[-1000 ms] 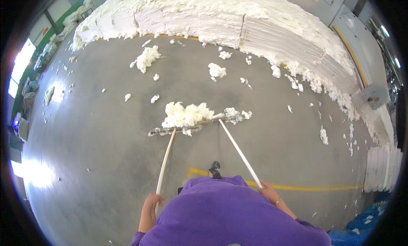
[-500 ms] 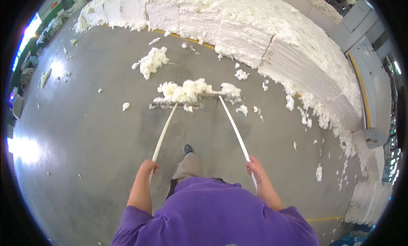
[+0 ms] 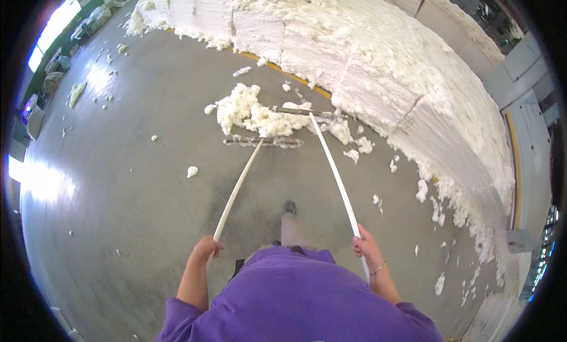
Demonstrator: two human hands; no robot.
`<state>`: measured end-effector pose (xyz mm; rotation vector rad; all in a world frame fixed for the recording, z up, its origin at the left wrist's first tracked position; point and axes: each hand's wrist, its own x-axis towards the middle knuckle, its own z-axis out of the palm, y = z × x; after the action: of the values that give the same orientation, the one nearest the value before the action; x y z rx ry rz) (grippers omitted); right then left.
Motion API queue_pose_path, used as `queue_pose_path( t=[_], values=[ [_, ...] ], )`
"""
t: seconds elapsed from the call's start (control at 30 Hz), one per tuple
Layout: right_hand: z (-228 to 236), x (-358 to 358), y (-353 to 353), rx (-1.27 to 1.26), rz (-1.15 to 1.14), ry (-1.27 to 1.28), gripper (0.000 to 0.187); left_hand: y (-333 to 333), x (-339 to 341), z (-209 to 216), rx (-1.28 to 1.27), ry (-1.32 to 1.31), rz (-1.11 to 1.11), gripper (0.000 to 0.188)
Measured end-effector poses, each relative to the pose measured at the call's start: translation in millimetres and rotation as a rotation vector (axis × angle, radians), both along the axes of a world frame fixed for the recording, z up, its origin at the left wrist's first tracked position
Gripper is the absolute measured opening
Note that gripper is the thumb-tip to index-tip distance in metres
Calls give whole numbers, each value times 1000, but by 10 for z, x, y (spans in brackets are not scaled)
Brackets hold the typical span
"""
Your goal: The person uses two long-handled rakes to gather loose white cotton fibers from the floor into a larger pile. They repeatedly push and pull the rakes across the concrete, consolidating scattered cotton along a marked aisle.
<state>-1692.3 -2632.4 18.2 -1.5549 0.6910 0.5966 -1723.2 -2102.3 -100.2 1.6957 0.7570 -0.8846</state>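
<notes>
The left hand (image 3: 207, 246) has its fingers curled tightly round a slim, pale left pole (image 3: 236, 191); the right hand (image 3: 366, 246) clamps a matching right pole (image 3: 335, 171). Each pole meets a narrow crossbar with fluff caught on it: the left crossbar (image 3: 283, 142) sits nearer the person, the right crossbar (image 3: 325, 114) farther off. A lumpy, cottony heap (image 3: 242, 108) lies on the smooth grey floor (image 3: 147, 224), just beyond the left crossbar and near the yellow line (image 3: 274, 68) edging the floor along shaggy-topped, layered white bales (image 3: 378, 94). Floor stretches widely leftward, dotted with tufts.
</notes>
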Motion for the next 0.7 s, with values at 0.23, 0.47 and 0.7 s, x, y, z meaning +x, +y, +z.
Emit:
queue_pose_path(
  t=[0.23, 0.47, 0.7],
  values=[
    [-277, 1943, 459, 18, 256, -64, 60, -110, 370, 40, 157, 32, 3, 16],
    [-749, 4524, 1536, -31, 543, -223, 51, 20, 1216, 246, 240, 228, 137, 35],
    [-1055, 6947, 3042, 102, 609, -151, 34, 143, 2121, 1284, 116, 228, 454, 30]
  ],
)
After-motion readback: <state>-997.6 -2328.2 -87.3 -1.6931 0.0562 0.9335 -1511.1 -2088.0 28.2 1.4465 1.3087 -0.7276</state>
